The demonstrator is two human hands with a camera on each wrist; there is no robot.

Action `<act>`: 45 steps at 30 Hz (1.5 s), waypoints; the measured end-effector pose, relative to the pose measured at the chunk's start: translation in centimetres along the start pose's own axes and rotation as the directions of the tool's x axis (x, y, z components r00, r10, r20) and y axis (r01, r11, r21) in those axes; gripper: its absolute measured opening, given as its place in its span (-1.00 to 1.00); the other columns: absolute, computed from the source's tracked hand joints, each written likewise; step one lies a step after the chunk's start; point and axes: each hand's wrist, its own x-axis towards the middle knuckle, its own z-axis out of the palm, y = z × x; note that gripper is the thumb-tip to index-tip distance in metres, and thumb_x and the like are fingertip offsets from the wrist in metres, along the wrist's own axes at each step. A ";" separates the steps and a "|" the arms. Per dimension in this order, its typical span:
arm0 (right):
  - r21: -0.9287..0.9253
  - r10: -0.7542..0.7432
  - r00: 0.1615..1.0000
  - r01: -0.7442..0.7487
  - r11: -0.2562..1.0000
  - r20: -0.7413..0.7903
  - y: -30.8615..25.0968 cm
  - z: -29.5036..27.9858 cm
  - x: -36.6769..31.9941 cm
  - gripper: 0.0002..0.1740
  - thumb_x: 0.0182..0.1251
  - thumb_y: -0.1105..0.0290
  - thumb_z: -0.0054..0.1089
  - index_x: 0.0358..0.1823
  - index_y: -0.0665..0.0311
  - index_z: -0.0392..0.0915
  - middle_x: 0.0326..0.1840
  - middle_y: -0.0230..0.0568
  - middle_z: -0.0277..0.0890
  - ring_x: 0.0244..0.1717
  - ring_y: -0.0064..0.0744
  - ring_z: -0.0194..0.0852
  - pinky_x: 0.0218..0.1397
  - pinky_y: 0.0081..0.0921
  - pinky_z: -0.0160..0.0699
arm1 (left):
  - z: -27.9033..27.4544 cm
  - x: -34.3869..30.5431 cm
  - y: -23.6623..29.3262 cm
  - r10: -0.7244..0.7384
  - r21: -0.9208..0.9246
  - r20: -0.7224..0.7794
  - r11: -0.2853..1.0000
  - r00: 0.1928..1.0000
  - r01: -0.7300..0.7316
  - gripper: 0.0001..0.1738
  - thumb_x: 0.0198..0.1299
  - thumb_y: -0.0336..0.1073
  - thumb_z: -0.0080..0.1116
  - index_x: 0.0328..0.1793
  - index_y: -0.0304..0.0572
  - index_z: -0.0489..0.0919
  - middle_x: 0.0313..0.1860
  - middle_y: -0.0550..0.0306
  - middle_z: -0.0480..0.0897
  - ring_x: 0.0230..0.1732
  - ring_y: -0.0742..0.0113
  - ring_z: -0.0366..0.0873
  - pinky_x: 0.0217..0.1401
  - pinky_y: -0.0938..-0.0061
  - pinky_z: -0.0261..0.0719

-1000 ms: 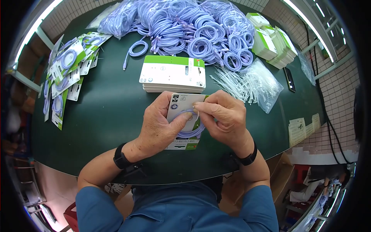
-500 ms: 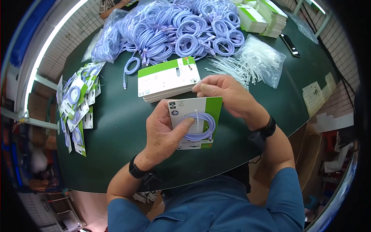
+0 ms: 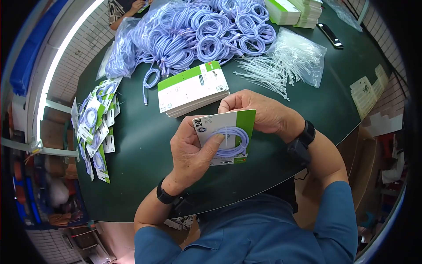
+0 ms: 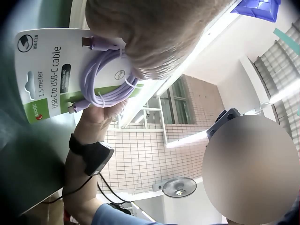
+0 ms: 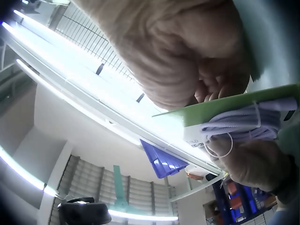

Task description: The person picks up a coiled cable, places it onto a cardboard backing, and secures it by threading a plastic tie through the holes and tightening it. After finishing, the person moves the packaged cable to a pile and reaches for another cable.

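Observation:
In the head view the left hand (image 3: 191,147) grips a white and green card (image 3: 245,119), its thumb pressing a coiled lilac cable (image 3: 238,132) against the front. A white tie (image 3: 226,137) crosses the coil. Behind the card's upper right edge is the right hand (image 3: 266,112), its fingers curled and the tips partly hidden; whether they pinch anything cannot be told. The left wrist view shows the printed card (image 4: 47,75) with the looped cable (image 4: 89,79) on it. A loose white loop (image 5: 230,149) stands out from the card in the right wrist view.
A stack of cards (image 3: 189,92) lies beyond the hands. Behind it is a heap of lilac cables (image 3: 176,39); white ties (image 3: 268,72) and a phone (image 3: 329,35) lie to the right. Finished-looking carded cables (image 3: 94,123) pile at left. Another person's arm (image 3: 127,13) shows at far left.
The right hand has let go of the tie at the card's front and moved behind its upper right edge. The left hand keeps its grip, and the head view has shifted.

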 end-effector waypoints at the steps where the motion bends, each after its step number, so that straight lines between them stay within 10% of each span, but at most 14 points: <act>1: -0.034 -0.002 1.000 0.002 0.999 0.000 -0.2 0.1 0.0 -0.64 0.48 0.13 0.50 -0.15 0.31 0.64 -0.21 -0.46 0.66 -0.22 -0.71 0.58 -0.12 -0.72 0.58 | 0.0 0.0 0.0 0.003 0.004 -0.009 1.000 1.000 -0.003 -0.61 0.43 -0.52 0.38 0.28 -0.36 0.48 0.07 -0.01 0.75 0.07 0.40 0.74 0.15 0.48 0.75; 15: -0.682 -0.286 0.944 0.098 0.724 -0.167 -1.7 0.2 0.1 -0.79 0.58 0.34 0.32 -0.23 0.28 0.55 -0.31 -0.47 0.52 -0.29 -0.67 0.39 -0.24 -0.58 0.45 | -0.5 -0.4 -0.1 0.093 0.021 -0.027 0.995 0.995 -0.093 -0.56 0.37 -0.55 0.42 0.29 -0.38 0.49 0.08 -0.02 0.74 0.08 0.42 0.72 0.19 0.49 0.71; 18: -0.888 -0.572 0.816 0.195 0.417 -0.089 -0.4 1.0 0.8 -0.78 0.52 0.37 0.36 -0.24 0.31 0.52 -0.37 -0.37 0.48 -0.37 -0.55 0.38 -0.30 -0.50 0.41 | -0.5 -0.5 -0.1 0.090 0.072 -0.038 0.994 0.995 -0.088 -0.54 0.34 -0.56 0.43 0.29 -0.37 0.49 0.08 -0.02 0.74 0.08 0.41 0.72 0.19 0.48 0.72; 27: -0.938 -0.651 0.758 0.203 0.282 -0.032 0.9 1.8 1.4 -0.77 0.44 0.42 0.43 -0.23 0.33 0.51 -0.40 -0.27 0.47 -0.43 -0.45 0.39 -0.34 -0.44 0.43 | -0.1 -0.4 0.6 0.083 0.120 -0.086 0.990 0.993 -0.073 -0.52 0.23 -0.59 0.47 0.22 -0.35 0.51 -0.02 0.04 0.76 -0.03 0.40 0.75 0.08 0.46 0.76; 30: -0.986 -0.777 0.628 0.155 0.060 0.052 0.6 1.2 1.4 -0.81 0.48 0.43 0.42 -0.22 0.30 0.55 -0.38 -0.33 0.53 -0.41 -0.50 0.42 -0.32 -0.48 0.47 | -0.6 0.2 0.1 0.048 0.069 -0.113 0.997 0.992 -0.040 -0.53 0.23 -0.57 0.49 0.21 -0.33 0.51 -0.02 0.03 0.77 -0.05 0.40 0.76 0.06 0.47 0.76; 38: -0.679 -0.657 0.676 0.310 0.665 -0.335 0.5 1.3 0.8 -0.71 0.71 0.25 0.18 0.23 0.29 0.55 -0.06 -0.38 0.66 -0.26 -0.66 0.47 -0.19 -0.63 0.52 | -1.4 1.7 -0.8 0.004 -0.035 -0.203 0.999 0.979 -0.012 -0.56 0.31 -0.50 0.45 0.23 -0.31 0.50 0.02 0.00 0.77 -0.02 0.41 0.77 0.07 0.46 0.77; 45: -0.746 -0.372 0.917 0.146 0.650 -0.145 1.9 4.2 0.8 -0.44 0.74 0.03 0.11 0.45 0.35 0.45 0.03 -0.34 0.65 -0.15 -0.72 0.48 -0.10 -0.70 0.50 | -2.6 2.7 -1.3 -0.016 -0.149 -0.305 0.988 0.952 -0.031 -0.55 0.36 -0.49 0.42 0.30 -0.33 0.48 0.10 -0.04 0.76 0.05 0.35 0.77 0.13 0.44 0.78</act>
